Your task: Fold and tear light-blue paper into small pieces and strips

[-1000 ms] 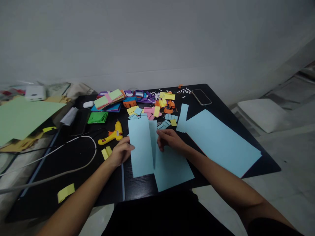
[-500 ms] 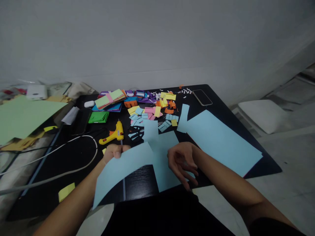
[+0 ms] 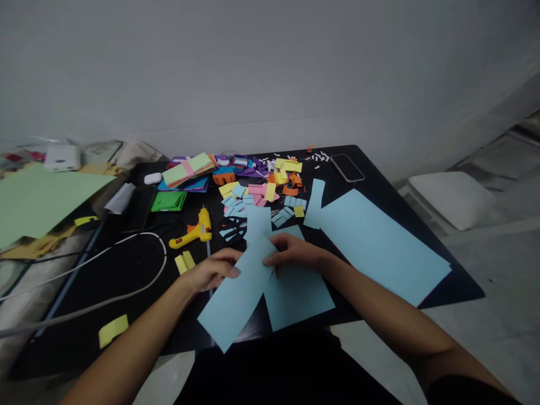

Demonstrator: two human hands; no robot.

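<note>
A light blue paper strip slants over the front of the black table, held between both hands. My left hand is closed on its left edge, thumb on top and fingers beneath. My right hand pinches the strip's upper right edge between thumb and fingers. Under my right hand lies a larger blue sheet. Just beyond the strip is another blue paper piece, partly covered. Black-handled scissors rest left of that piece. A yellow glue gun lies beyond my left hand.
Folded colored paper pieces cover the table's back middle. A stack of blue sheets and a phone lie to the right. White cables loop on the left. A white stool stands beyond the right edge.
My right hand has moved from hanging loosely over the larger sheet to gripping the strip. The strip has swung steeper and moved right, and my left hand has shifted right with it.
</note>
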